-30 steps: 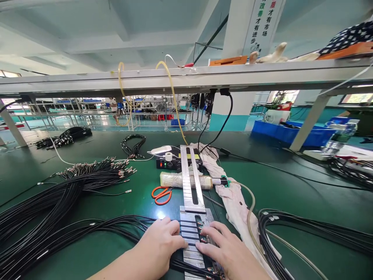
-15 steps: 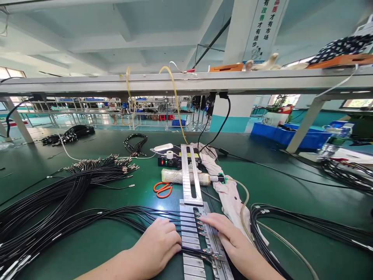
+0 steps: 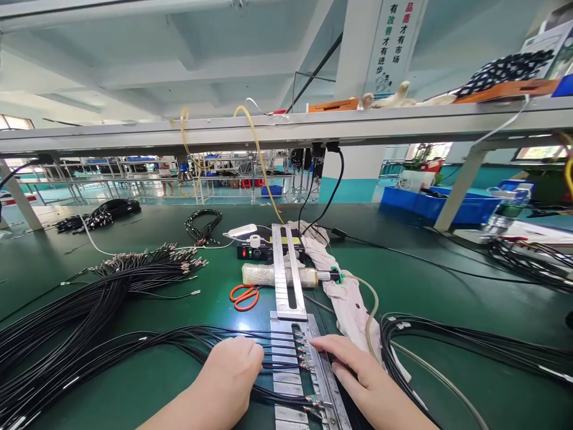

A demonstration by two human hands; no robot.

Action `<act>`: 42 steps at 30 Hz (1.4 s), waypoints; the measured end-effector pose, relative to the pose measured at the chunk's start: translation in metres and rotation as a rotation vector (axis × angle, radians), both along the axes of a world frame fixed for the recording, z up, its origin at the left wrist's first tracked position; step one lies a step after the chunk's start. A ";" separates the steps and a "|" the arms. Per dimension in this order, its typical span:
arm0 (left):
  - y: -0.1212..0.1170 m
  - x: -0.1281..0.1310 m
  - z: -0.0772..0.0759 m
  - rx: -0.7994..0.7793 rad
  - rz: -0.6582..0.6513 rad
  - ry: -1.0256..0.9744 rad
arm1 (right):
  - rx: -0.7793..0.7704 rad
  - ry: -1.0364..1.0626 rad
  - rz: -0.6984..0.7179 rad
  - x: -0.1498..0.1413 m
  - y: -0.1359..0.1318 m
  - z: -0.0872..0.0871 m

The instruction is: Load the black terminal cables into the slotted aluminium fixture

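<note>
A slotted metal fixture (image 3: 286, 377) lies lengthwise in front of me, with several black cables (image 3: 192, 329) laid across its slots. Their stripped ends with small metal connectors (image 3: 305, 362) sit along the fixture's right side. My left hand (image 3: 236, 371) is closed over a black cable just left of the slots; its fingertips are mostly hidden. At the fixture's right rail, my right hand (image 3: 353, 373) has its index finger stretched toward the upper connectors and its thumb apart below. Nothing shows between those fingers. Lower down, more cable ends rest across the fixture.
Orange-handled scissors (image 3: 245, 297) and a film-wrapped tool (image 3: 259, 275) lie beyond the fixture, near a black control box (image 3: 250, 252). A large cable bundle (image 3: 120, 280) covers the left; a cable coil (image 3: 389, 334) and white cloth (image 3: 342, 301) lie right. A shelf beam (image 3: 277, 128) crosses overhead.
My left hand has shifted slightly left, away from the slots. The lower cables now lie more exposed beside it. My right hand's fingertips sit slightly lower, and the whole view has shifted a little.
</note>
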State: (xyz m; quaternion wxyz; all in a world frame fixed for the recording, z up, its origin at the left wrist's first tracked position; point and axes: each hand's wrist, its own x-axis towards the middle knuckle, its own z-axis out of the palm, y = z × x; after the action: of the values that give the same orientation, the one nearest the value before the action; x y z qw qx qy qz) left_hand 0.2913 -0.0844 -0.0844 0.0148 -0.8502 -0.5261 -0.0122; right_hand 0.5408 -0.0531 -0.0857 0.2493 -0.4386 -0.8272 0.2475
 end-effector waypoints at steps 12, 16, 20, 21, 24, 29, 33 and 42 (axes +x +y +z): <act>0.004 -0.006 -0.007 0.067 -0.082 0.028 | 0.124 -0.039 0.096 0.003 -0.002 -0.008; 0.006 -0.005 -0.015 0.130 -0.104 0.001 | 0.305 -0.100 0.159 -0.003 -0.001 -0.019; 0.006 -0.006 -0.016 0.235 -0.171 -0.054 | 0.514 -0.201 0.240 -0.007 -0.002 -0.023; 0.005 -0.006 -0.017 0.266 -0.195 -0.068 | 0.560 -0.227 0.246 -0.007 -0.002 -0.023; 0.006 -0.007 -0.024 0.359 -0.257 -0.108 | 0.674 -0.277 0.230 -0.007 -0.004 -0.025; 0.008 -0.009 -0.036 0.470 -0.326 -0.150 | 0.745 -0.276 0.184 -0.012 -0.006 -0.036; 0.005 -0.008 -0.029 0.457 -0.329 -0.133 | 0.660 -0.243 0.171 -0.014 -0.005 -0.038; -0.010 -0.010 -0.029 0.271 -0.263 -0.160 | 0.260 -0.116 0.181 0.003 0.010 -0.032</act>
State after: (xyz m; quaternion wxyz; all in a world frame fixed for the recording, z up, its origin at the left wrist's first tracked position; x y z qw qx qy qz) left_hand 0.2814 -0.0946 -0.1135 0.0858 -0.8982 -0.4035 -0.1521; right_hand 0.5437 -0.0431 -0.1179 0.2326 -0.3398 -0.9014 0.1341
